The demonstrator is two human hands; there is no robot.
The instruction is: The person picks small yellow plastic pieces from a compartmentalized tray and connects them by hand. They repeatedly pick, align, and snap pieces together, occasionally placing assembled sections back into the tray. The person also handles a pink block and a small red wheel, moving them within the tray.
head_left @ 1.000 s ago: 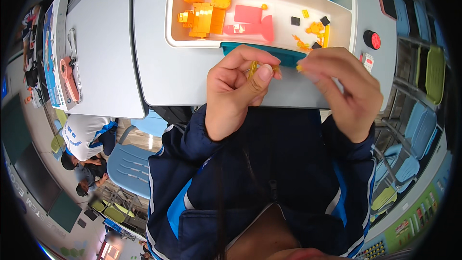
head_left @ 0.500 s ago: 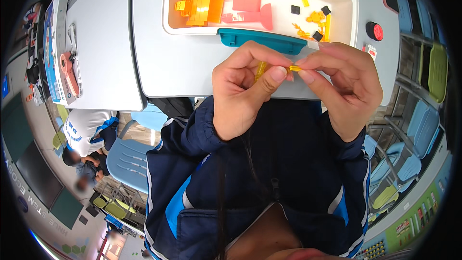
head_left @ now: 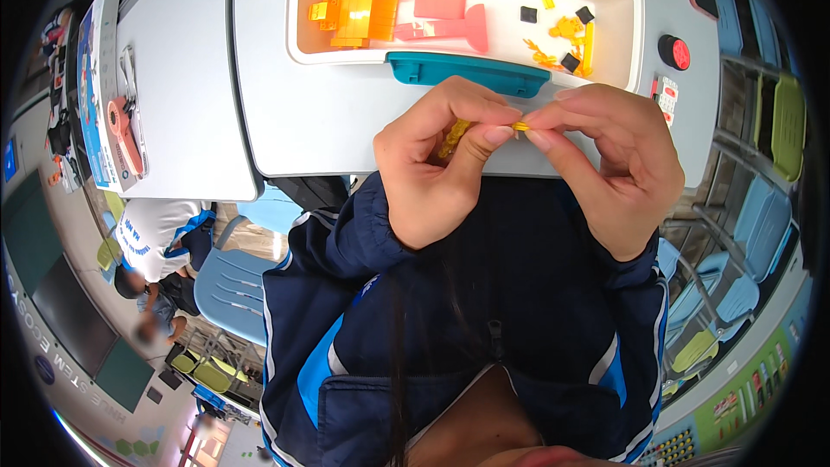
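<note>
The right grip [head_left: 618, 151] pinches the yellow bit [head_left: 520, 126] against the left grip's [head_left: 430, 171] closed fingertips, just in front of the tray [head_left: 337, 60], so light, level pressure suits best, with the yellow strip [head_left: 453, 138] cradled loosely in the left palm

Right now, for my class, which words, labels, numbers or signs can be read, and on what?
Wording isn't copied here, only placed:
White shirt, left: blue lettering, partly legible.
Wall, lower left: large letters, partly legible.
Blue-and-white printed item, table's left: too small to read.
White-and-red item, table's right: marks too small.
Small yellow piece, held: none visible.
</note>
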